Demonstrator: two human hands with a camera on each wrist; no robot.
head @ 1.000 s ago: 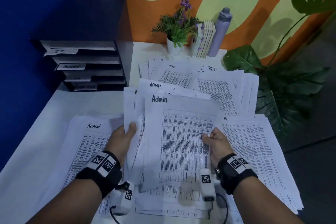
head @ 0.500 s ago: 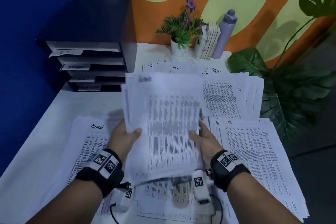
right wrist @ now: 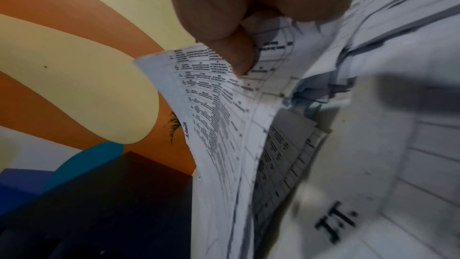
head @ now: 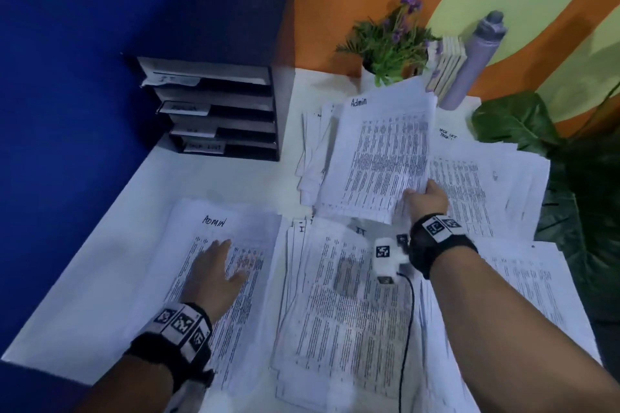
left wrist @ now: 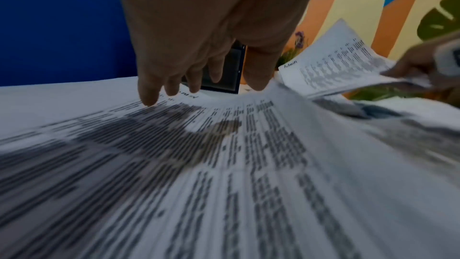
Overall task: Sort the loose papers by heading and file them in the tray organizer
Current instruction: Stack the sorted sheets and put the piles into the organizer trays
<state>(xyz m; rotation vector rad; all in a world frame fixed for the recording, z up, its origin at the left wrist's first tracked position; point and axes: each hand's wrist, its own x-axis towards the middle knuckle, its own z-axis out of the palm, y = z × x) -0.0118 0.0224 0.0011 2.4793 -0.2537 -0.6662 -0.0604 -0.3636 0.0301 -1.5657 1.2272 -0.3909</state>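
Observation:
My right hand [head: 424, 196] grips the lower right corner of a sheaf of papers headed "Admin" [head: 379, 154], lifted and tilted over the back of the table; the right wrist view shows thumb and fingers [right wrist: 231, 54] pinching that corner [right wrist: 214, 105]. My left hand [head: 218, 265] lies flat with straight fingers on another pile headed "Admin" [head: 214, 221] at the front left; its fingertips [left wrist: 149, 94] touch the printed sheet [left wrist: 224, 164]. A pile headed "IT" [head: 335, 295] lies between my arms. The black tray organizer [head: 214, 104] with labelled trays stands at the back left.
More paper piles [head: 486, 184] cover the right side of the white table [head: 100, 261]. A potted plant [head: 389, 40], some books [head: 448, 67] and a grey bottle [head: 476, 60] stand against the back wall. Big green leaves [head: 577, 178] hang at the right edge.
My left hand let go of the Admin sheaf and came down flat on the left Admin pile. My right hand carried the sheaf away toward the back right, uncovering the IT pile.

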